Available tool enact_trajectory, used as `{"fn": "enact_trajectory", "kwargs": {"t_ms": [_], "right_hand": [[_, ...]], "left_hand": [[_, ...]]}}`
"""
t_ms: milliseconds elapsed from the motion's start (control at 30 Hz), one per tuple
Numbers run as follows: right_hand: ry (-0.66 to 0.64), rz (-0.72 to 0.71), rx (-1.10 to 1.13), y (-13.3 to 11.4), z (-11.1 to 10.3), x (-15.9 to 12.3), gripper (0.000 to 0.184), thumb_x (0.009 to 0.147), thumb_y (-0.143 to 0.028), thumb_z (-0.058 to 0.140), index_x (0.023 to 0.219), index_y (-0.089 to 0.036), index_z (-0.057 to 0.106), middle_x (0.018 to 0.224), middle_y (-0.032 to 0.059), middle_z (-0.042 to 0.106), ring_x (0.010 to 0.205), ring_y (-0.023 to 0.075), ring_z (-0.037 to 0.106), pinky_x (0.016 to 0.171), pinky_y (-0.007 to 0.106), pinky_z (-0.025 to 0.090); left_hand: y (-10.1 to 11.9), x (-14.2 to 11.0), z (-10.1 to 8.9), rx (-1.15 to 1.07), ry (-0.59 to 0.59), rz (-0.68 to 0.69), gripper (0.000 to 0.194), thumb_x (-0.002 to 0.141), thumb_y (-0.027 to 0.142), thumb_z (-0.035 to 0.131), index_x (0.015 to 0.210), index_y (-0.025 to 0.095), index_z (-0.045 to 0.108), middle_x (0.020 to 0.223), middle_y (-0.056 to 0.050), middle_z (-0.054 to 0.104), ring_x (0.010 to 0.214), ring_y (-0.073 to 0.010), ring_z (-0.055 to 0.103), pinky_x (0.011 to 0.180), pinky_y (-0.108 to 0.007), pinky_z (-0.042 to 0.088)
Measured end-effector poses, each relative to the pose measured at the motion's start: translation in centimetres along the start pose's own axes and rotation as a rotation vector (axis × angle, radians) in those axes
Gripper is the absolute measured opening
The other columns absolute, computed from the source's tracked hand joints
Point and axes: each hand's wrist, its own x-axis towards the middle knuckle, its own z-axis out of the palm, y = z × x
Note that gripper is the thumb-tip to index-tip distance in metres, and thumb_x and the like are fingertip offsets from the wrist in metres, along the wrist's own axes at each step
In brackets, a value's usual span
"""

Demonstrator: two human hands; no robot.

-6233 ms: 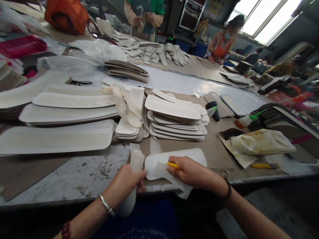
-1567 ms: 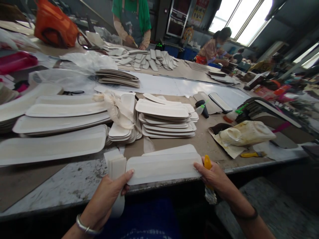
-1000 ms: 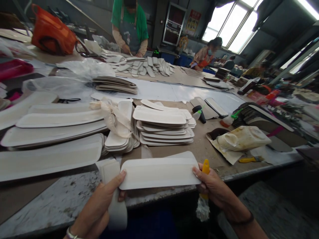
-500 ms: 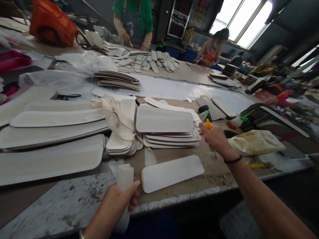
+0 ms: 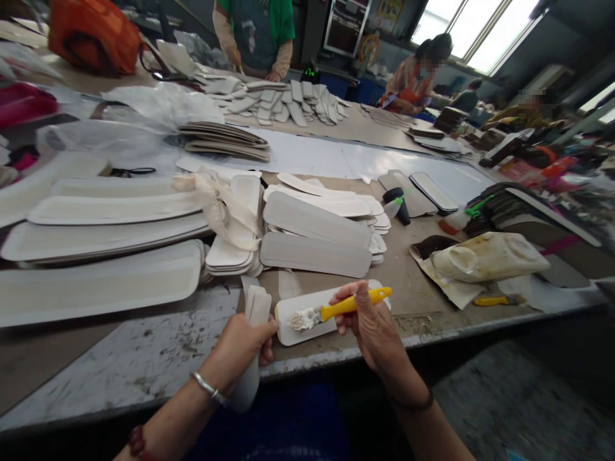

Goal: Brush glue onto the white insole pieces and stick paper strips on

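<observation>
My right hand (image 5: 372, 326) grips a brush with a yellow handle (image 5: 355, 304), its bristles (image 5: 305, 319) thick with white paste. The bristles are over the left part of a pale flat panel with rounded ends (image 5: 283, 336) at the table's front edge; I cannot tell whether they touch it. My left hand (image 5: 250, 346), beside the panel's left end, is closed around several thin white strips (image 5: 258, 304) that hang below the table edge. Just behind the panel lies a stack of similar white panels (image 5: 314, 253), the top ones askew.
Long white pieces (image 5: 100, 282) fill the left side. On the right are a stained plastic container (image 5: 490, 256), a second brush (image 5: 494, 299), a green-tipped bottle (image 5: 394, 206) and dark curved pieces (image 5: 533, 224). A co-worker in green (image 5: 259, 38) stands across the table.
My right hand has come left from the container with the brush, over the panel. The left hand still holds the strips. Two panels on the stack now lie at different angles.
</observation>
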Motion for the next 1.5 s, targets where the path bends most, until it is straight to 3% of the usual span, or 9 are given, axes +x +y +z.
{"fn": "enact_trajectory", "kwargs": {"t_ms": [100, 200, 733, 867, 1000, 1133, 1267, 1367, 1500], "right_hand": [[-0.013, 0.040, -0.023, 0.9, 0.2, -0.3, 0.043, 0.064, -0.055, 0.074, 0.074, -0.016, 0.057, 0.066, -0.0002, 0.062, 0.049, 0.0085, 0.053, 0.042, 0.019, 0.044], [-0.036, 0.022, -0.152, 1.2, -0.4, -0.5, 0.037, 0.067, -0.047, 0.075, 0.076, -0.017, 0.056, 0.057, -0.0025, 0.059, 0.048, 0.0104, 0.054, 0.046, 0.021, 0.046], [0.283, -0.205, -0.796, -1.1, -7.2, -0.6, 0.036, 0.075, -0.057, 0.062, 0.079, -0.021, 0.058, 0.060, 0.0008, 0.063, 0.054, 0.0200, 0.063, 0.055, 0.032, 0.048], [0.342, -0.258, -0.913, -1.9, -8.4, -0.4, 0.038, 0.077, -0.058, 0.058, 0.080, -0.021, 0.058, 0.057, 0.0012, 0.062, 0.055, 0.0214, 0.064, 0.057, 0.033, 0.048], [0.371, -0.330, -0.955, -2.6, -8.7, -0.8, 0.035, 0.080, -0.054, 0.057, 0.084, -0.020, 0.059, 0.066, 0.0035, 0.065, 0.058, 0.0209, 0.064, 0.059, 0.033, 0.049], [0.270, -0.560, -1.058, -1.6, -7.6, -1.6, 0.023, 0.085, -0.042, 0.057, 0.083, -0.020, 0.061, 0.078, 0.0060, 0.068, 0.072, 0.0215, 0.066, 0.069, 0.034, 0.052], [0.096, -0.803, -1.056, 0.7, -4.5, -3.2, 0.010, 0.088, -0.026, 0.054, 0.089, -0.020, 0.062, 0.085, 0.0078, 0.070, 0.081, 0.0214, 0.066, 0.076, 0.035, 0.054], [0.005, -0.813, -0.969, 1.9, -1.7, -4.9, 0.010, 0.087, -0.020, 0.055, 0.094, -0.021, 0.061, 0.086, 0.0076, 0.070, 0.082, 0.0202, 0.066, 0.076, 0.033, 0.055], [-0.114, -0.715, -0.714, 2.4, 1.2, -6.6, 0.009, 0.085, -0.021, 0.058, 0.094, -0.021, 0.062, 0.084, 0.0064, 0.069, 0.083, 0.0191, 0.066, 0.076, 0.030, 0.055]], "left_hand": [[-0.3, -0.1, 0.1, 0.002, -0.005, 0.022, 0.015, 0.059, 0.034, 0.059, 0.056, 0.020, 0.054, 0.036, 0.003, 0.050, 0.036, -0.0121, 0.044, 0.041, -0.024, 0.035], [-0.5, -0.5, 0.1, 0.019, -0.019, 0.034, 0.014, 0.059, 0.033, 0.058, 0.053, 0.021, 0.053, 0.035, 0.002, 0.050, 0.035, -0.0119, 0.042, 0.042, -0.024, 0.033], [-1.7, -1.8, -2.3, 0.074, -0.067, 0.035, 0.032, 0.061, 0.043, 0.059, 0.039, 0.021, 0.050, 0.037, -0.001, 0.053, 0.041, -0.0148, 0.046, 0.048, -0.027, 0.036], [-2.8, -1.4, -2.9, 0.075, -0.044, 0.035, 0.037, 0.061, 0.047, 0.061, 0.037, 0.023, 0.047, 0.035, -0.001, 0.051, 0.040, -0.0164, 0.046, 0.046, -0.027, 0.036], [-3.3, -1.1, -3.4, 0.055, -0.029, -0.022, 0.040, 0.053, 0.053, 0.064, 0.033, 0.025, 0.045, 0.034, -0.002, 0.051, 0.038, -0.0173, 0.046, 0.045, -0.028, 0.037], [-2.5, -1.2, -3.5, 0.163, -0.066, -0.029, 0.040, 0.048, 0.056, 0.059, 0.027, 0.025, 0.047, 0.034, -0.006, 0.053, 0.039, -0.0184, 0.048, 0.048, -0.030, 0.038], [-2.6, -0.9, -3.5, 0.204, -0.079, -0.023, 0.041, 0.050, 0.057, 0.058, 0.029, 0.023, 0.052, 0.037, -0.008, 0.057, 0.040, -0.0183, 0.049, 0.051, -0.030, 0.038], [-3.3, -0.6, -3.7, 0.150, -0.085, -0.009, 0.038, 0.056, 0.053, 0.060, 0.033, 0.023, 0.055, 0.037, -0.006, 0.057, 0.039, -0.0185, 0.049, 0.050, -0.029, 0.039], [-3.5, -0.7, -3.7, 0.167, -0.093, 0.024, 0.040, 0.061, 0.049, 0.060, 0.033, 0.022, 0.055, 0.038, -0.006, 0.058, 0.043, -0.0191, 0.052, 0.054, -0.030, 0.041]]}}
